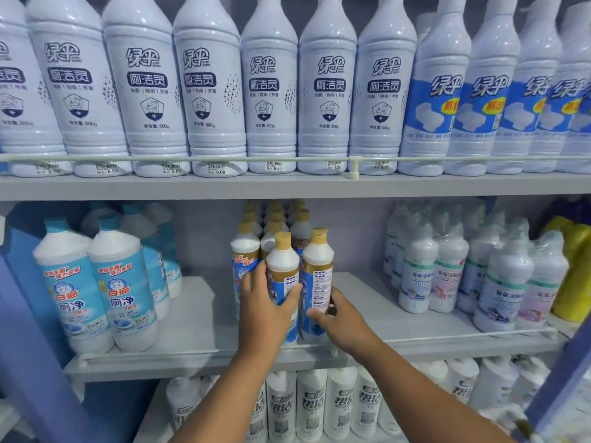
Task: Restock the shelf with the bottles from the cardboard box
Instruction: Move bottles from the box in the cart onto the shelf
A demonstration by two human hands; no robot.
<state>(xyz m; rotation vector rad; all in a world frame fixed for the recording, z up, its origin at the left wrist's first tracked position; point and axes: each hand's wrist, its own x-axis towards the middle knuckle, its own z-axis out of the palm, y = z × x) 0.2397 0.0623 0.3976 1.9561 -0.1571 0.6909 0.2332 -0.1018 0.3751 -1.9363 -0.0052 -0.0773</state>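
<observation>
Left hand (267,310): wrapping around a tan-capped bottle (283,270) standing at the front of the middle shelf (198,318).
Right hand (343,324): gripping the lower side of a second tan-capped bottle (317,276), just right of the first; the two bottles are touching.
Behind the hands: more tan-capped bottles queuing in three rows; exact count unclear.
Left of the hands: two blue-label bottles (99,286) fronting others.
Right of the hands: wrapped white bottles (479,270) clustering, a yellow bottle (572,276) beyond.
Above the hands: seven whole white bottles (208,87) and four blue-banded ones (486,100) lining up behind a rail (355,158).
Below the hands: white bottles (339,407) filling the lowest shelf.
</observation>
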